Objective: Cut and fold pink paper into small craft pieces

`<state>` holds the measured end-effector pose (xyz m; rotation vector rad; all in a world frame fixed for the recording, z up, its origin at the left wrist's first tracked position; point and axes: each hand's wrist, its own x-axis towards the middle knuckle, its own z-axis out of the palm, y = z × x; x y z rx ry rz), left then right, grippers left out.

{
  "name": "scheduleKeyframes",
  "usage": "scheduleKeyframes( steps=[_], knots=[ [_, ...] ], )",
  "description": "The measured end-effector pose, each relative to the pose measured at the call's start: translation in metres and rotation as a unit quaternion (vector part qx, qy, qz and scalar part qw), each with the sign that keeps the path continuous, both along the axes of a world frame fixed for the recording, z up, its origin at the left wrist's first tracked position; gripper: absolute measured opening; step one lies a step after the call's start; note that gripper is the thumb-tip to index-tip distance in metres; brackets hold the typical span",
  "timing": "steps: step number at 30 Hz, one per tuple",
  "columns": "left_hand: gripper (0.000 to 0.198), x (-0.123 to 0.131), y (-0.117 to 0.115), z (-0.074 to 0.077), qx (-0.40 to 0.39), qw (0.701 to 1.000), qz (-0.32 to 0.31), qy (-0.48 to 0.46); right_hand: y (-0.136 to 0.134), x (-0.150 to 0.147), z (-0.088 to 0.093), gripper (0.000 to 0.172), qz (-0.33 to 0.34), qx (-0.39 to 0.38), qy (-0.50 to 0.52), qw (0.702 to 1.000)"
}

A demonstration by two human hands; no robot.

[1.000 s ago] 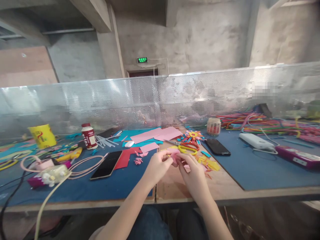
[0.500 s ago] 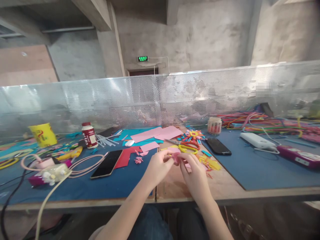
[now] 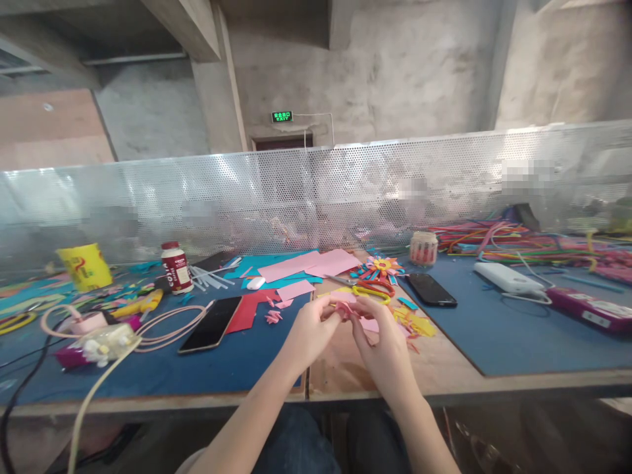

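Observation:
A small piece of pink paper (image 3: 343, 307) is pinched between my two hands above the wooden part of the table. My left hand (image 3: 316, 322) grips it from the left, thumb and fingers closed. From the right, my right hand (image 3: 382, 326) holds its other side, with fingertips partly hiding it. Just beyond the hands lie yellow-and-orange-handled scissors (image 3: 372, 291) and a colourful paper flower (image 3: 382, 264). Small folded pink paper pieces (image 3: 274, 316) rest left of my left hand. Yellow paper scraps (image 3: 419, 323) lie to the right of my right hand.
Pink sheets (image 3: 333, 262), red paper (image 3: 244, 311) and a phone (image 3: 211, 324) lie ahead and left. Further left stand a bottle (image 3: 176, 268) and a yellow cup (image 3: 85, 266). To the right are a black phone (image 3: 431, 289), a glass jar (image 3: 423, 249) and a white power bank (image 3: 509, 278).
The fingers of both hands have drawn closer together around the pink paper, which now looks more folded and more covered. The things on the table have not moved.

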<state>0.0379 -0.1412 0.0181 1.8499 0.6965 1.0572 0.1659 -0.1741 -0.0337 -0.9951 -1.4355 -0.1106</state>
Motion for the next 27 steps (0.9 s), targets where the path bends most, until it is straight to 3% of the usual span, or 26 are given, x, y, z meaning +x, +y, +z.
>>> scheduleKeyframes(
  steps=[8,16,27],
  knots=[
    [0.018,-0.001,-0.001,0.001,0.048,0.999,-0.012,-0.007,-0.008,0.004,0.007,0.011,0.092,-0.056,0.11,0.988],
    [0.01,-0.002,0.0,-0.003,0.09,0.996,-0.004,0.01,-0.01,0.008,0.013,0.017,0.257,-0.142,0.249,0.923],
    [0.02,-0.003,-0.002,-0.006,0.144,0.987,0.025,0.058,-0.011,0.01,0.011,0.016,0.323,-0.149,0.301,0.885]
  ],
)
